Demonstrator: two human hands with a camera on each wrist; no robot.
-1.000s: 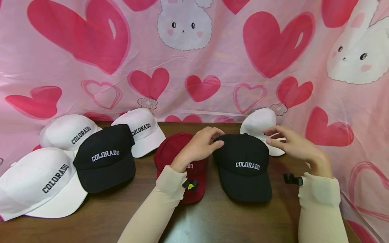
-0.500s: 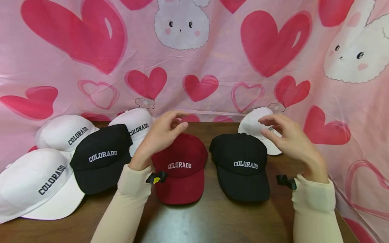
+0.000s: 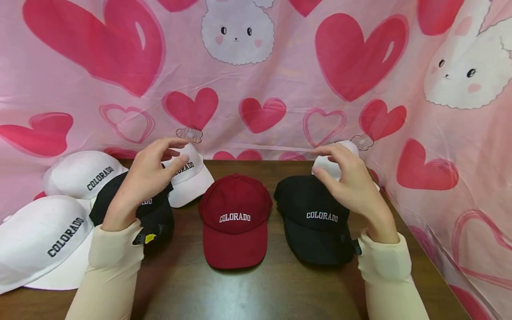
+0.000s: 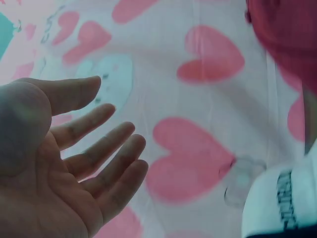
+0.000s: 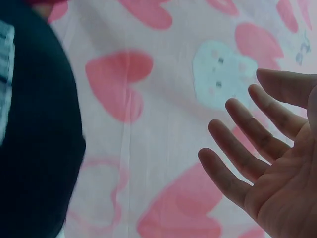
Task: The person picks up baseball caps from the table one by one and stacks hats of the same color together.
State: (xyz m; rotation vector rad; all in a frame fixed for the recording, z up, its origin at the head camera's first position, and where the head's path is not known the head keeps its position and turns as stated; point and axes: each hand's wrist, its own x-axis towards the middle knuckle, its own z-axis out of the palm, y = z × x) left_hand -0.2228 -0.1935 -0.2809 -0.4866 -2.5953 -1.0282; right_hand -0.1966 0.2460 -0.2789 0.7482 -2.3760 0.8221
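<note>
In the head view my left hand hovers over the left black cap, fingers loosely bent and thumb apart, holding nothing. The white cap behind is partly covered by its fingertips. My right hand hangs over the right black cap, also holding nothing. Behind that hand, a white cap is mostly hidden. Between the hands lies a dark red cap, its COLORADO lettering facing me. Both wrist views show relaxed, spread fingers: the left hand and the right hand.
Two more white caps, one in front and one behind, crowd the left side of the brown table. A pink cloth with hearts and rabbits hangs behind and along the right side.
My left hand has swept left from between the red and right black caps, past the red cap, to the left black cap. The right hand has shifted left over the right black cap.
</note>
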